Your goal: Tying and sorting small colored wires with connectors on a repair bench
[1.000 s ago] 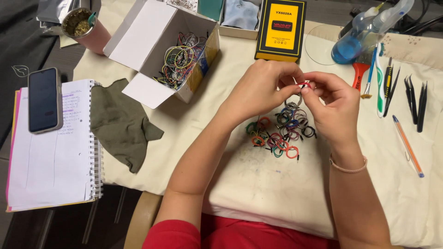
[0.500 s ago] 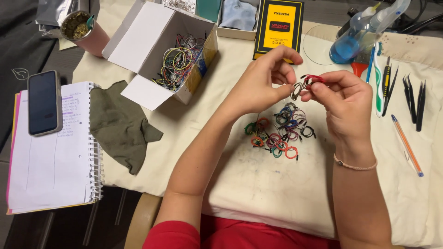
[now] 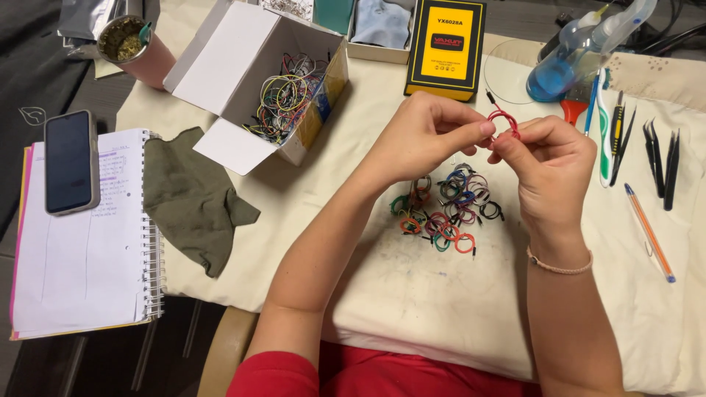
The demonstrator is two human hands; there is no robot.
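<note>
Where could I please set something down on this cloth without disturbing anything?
The bare cloth between the forearms, below the pile of wire coils, is free. So is the strip between the white box and those coils. The right edge, by the tweezers and pen, is crowded.

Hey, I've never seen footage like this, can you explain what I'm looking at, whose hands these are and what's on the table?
The view comes from a camera worn on a person's head, looking down at their own bare hands. The left hand and right hand together pinch a small red wire coil. Below them, on a cream cloth, lies a pile of coloured wire coils. An open white box holds loose wires. Nearby are a yellow box, a green rag, a phone on a notebook, and tweezers.
</note>
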